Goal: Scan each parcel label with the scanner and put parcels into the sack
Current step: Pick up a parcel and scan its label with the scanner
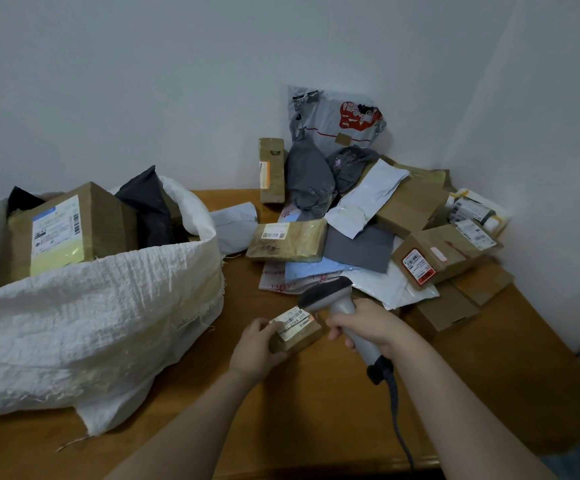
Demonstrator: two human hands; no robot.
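Left hand (257,348) gripped small parcel (295,330), label up for reading; right hand (361,327) held scanner (330,299) just above label.

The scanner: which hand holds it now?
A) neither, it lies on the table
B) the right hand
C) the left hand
B: the right hand grips the scanner by its handle, while the left hand holds the small parcel.
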